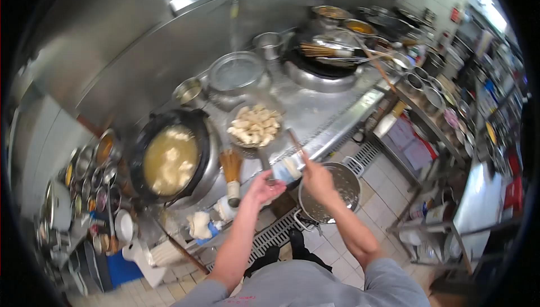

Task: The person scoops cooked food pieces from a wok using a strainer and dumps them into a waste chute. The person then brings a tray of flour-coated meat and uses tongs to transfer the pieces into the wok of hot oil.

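Observation:
A strainer heaped with pale food pieces is over the steel counter, its handle running down toward me. My left hand is closed around the lower end of that handle, palm turned up. Gripped in my right hand is a thin brown wooden stick or handle, slanting up and left beside the strainer. Left of the strainer, a black wok holds cloudy yellow liquid with pale pieces in it. Between wok and left hand lies a bamboo brush.
A large steel pot stands low by my right forearm. Behind the strainer are a round lidded pot and small steel pots. Another wok with tools sits at back right. Bowls and utensils crowd the left; shelves line the right.

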`<state>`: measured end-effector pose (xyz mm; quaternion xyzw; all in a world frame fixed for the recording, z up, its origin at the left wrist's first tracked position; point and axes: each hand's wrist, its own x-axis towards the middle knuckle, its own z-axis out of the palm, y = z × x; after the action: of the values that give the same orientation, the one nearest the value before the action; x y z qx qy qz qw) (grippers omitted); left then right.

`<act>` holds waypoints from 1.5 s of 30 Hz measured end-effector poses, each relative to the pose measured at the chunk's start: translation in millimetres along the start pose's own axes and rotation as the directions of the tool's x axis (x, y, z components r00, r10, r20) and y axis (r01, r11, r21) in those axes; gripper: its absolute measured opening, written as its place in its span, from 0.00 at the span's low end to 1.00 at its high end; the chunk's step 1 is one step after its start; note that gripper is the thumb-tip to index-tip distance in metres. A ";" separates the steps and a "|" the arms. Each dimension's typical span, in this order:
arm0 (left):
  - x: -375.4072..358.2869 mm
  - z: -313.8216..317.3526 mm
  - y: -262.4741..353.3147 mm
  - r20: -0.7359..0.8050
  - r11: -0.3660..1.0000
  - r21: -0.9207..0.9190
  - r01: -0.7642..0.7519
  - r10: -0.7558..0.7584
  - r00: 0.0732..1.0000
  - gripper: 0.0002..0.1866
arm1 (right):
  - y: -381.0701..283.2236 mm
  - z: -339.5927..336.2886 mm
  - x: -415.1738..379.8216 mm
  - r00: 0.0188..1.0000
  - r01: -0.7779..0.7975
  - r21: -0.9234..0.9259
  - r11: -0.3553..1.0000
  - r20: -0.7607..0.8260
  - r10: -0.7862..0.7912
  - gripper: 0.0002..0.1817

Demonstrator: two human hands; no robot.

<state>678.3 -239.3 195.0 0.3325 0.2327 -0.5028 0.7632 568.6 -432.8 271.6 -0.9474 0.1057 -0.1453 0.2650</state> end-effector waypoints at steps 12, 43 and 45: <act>-0.6 -27.9 78.2 0.186 0.998 0.024 0.053 -0.056 0.981 0.11 | -55.2 40.2 -106.5 0.973 -0.223 -0.046 0.974 -0.078 0.219 0.42; -380.0 27.4 -525.8 -0.066 -0.034 0.995 0.099 -0.939 0.338 0.11 | -390.8 17.3 -751.2 -0.405 -0.848 0.529 0.034 -0.688 0.603 0.37; -431.7 14.7 -582.5 -0.124 -0.133 0.991 -0.019 -0.960 0.251 0.10 | -419.1 22.0 -780.9 -0.551 -0.797 0.600 -0.073 -0.673 0.494 0.36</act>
<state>-25.3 -144.8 343.2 0.3177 -0.3414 -0.8825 0.0608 -102.9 145.0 305.7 -0.3153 0.8841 -0.3438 0.0289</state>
